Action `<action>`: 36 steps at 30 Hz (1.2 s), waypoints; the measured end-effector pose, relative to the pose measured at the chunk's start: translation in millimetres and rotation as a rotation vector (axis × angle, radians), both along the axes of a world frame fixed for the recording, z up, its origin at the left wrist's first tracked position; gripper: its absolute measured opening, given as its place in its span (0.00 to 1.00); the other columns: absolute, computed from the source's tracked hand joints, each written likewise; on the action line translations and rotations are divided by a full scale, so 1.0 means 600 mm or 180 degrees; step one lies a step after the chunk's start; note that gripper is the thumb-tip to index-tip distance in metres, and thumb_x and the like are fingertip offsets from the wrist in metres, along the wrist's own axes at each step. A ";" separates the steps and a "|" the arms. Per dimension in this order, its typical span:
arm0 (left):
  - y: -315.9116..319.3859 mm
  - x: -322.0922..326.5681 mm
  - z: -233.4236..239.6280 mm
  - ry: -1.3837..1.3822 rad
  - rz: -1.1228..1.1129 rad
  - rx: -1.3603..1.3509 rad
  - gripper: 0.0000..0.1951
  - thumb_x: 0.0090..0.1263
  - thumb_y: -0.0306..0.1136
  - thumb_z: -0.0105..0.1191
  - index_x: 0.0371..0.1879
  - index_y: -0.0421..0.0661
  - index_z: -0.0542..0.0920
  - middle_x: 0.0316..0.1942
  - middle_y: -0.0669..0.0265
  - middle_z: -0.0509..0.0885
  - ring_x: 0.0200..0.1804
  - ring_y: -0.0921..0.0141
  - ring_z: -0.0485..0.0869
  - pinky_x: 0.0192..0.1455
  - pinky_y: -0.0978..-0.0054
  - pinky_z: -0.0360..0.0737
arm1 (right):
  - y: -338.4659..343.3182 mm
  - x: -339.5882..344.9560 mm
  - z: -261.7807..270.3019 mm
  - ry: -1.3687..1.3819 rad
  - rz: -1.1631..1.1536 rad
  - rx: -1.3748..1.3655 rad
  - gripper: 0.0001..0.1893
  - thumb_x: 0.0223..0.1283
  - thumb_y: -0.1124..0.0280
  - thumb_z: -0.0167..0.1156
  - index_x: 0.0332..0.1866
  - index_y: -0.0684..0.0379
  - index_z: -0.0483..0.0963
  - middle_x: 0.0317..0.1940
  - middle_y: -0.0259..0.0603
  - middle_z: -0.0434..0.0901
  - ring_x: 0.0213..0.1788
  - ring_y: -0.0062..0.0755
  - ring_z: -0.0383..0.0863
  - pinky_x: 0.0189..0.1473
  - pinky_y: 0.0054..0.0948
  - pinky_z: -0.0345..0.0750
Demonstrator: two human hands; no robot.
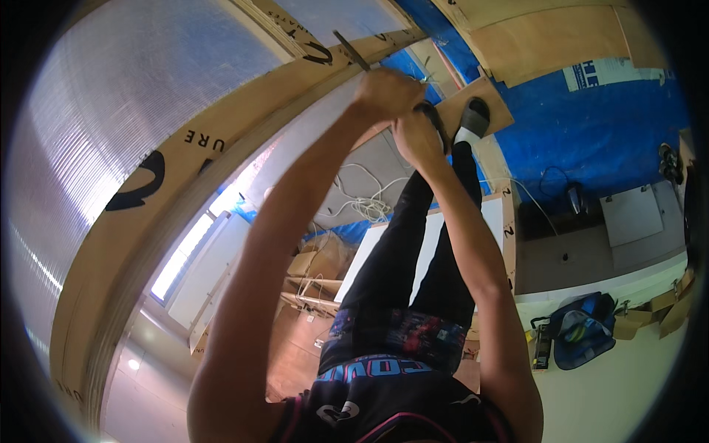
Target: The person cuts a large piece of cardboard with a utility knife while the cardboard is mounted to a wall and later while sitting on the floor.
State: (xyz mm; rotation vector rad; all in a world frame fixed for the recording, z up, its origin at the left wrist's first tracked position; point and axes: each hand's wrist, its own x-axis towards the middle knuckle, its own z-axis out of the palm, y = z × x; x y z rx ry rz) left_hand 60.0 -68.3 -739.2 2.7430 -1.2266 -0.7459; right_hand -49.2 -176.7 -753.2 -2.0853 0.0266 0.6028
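Note:
My left hand [390,94] is closed around a narrow dark bar-like tool [351,50], whose end sticks out up and to the left, over the edge of a wooden frame [243,105]. Just below and to the right, touching or nearly touching it, is my right hand [418,135], its fingers curled; whether it holds anything is hidden. The frame bears black marks and borders a ribbed translucent sheet [138,72]. A thin greenish thing [427,71] shows past my left hand; what it belongs to is unclear.
My slippered feet [475,117] are on a wooden board [496,105] above blue sheeting [587,127]. A coiled pale cable [370,207] lies below to the left of my legs. A white panel [360,260], a cardboard box [313,263] and a blue-black bag [584,331] are lower down.

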 end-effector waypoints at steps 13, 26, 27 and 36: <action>-0.092 -0.126 0.126 0.0731 0.0399 -0.0791 0.08 0.71 0.45 0.58 0.35 0.58 0.86 0.27 0.72 0.85 0.35 0.68 0.87 0.34 0.70 0.83 | -0.029 -0.096 0.047 -0.1186 0.0133 -0.0294 0.11 0.67 0.68 0.61 0.47 0.66 0.78 0.33 0.57 0.85 0.36 0.60 0.88 0.38 0.53 0.84; -0.021 -0.103 -0.037 -0.0249 0.0396 -0.1017 0.18 0.76 0.40 0.54 0.20 0.51 0.81 0.20 0.70 0.80 0.26 0.67 0.83 0.28 0.67 0.83 | -0.010 -0.065 -0.040 -0.0055 0.0055 -0.0228 0.11 0.65 0.70 0.62 0.45 0.67 0.78 0.34 0.62 0.85 0.39 0.63 0.87 0.40 0.54 0.83; -0.022 -0.096 -0.036 -0.0252 0.0294 -0.0790 0.17 0.76 0.40 0.54 0.20 0.52 0.81 0.20 0.70 0.80 0.26 0.67 0.83 0.28 0.67 0.83 | -0.005 -0.056 -0.035 -0.0104 -0.0031 -0.0068 0.11 0.65 0.69 0.61 0.45 0.66 0.78 0.35 0.63 0.85 0.40 0.63 0.87 0.41 0.55 0.83; -0.032 -0.014 0.023 0.0120 0.0458 -0.0655 0.20 0.77 0.47 0.53 0.24 0.50 0.86 0.24 0.64 0.84 0.29 0.59 0.85 0.31 0.58 0.82 | 0.015 -0.021 -0.059 0.0086 0.0159 -0.0088 0.13 0.66 0.68 0.60 0.48 0.68 0.77 0.35 0.66 0.83 0.41 0.71 0.84 0.40 0.59 0.81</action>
